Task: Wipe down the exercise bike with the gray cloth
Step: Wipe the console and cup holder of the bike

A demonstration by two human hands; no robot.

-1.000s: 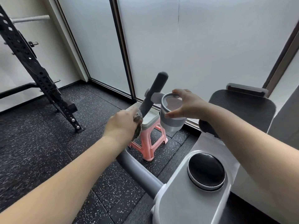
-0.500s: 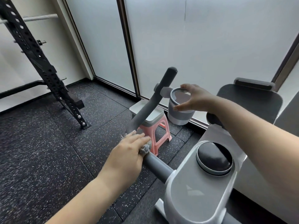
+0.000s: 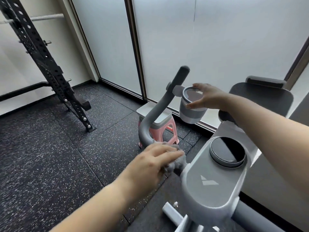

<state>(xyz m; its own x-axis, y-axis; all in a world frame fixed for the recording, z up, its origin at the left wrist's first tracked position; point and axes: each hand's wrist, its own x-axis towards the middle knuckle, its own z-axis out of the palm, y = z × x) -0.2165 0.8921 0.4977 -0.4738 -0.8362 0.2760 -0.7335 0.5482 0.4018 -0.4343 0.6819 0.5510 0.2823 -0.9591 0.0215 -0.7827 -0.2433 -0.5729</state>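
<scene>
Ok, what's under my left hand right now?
Gray cloth, bunched beneath the left hand against the handlebar tube, beside the console. The tube under the cloth is hidden.

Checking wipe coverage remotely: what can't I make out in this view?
- Gray cloth: mostly hidden under the left hand; head view.
- Handlebar base: covered by cloth and hand.
- Cup holder far rim: behind the right hand.
- Bike console: lower frame cut off by the bottom edge.
- Dust or streaks: too fine to see.
</scene>
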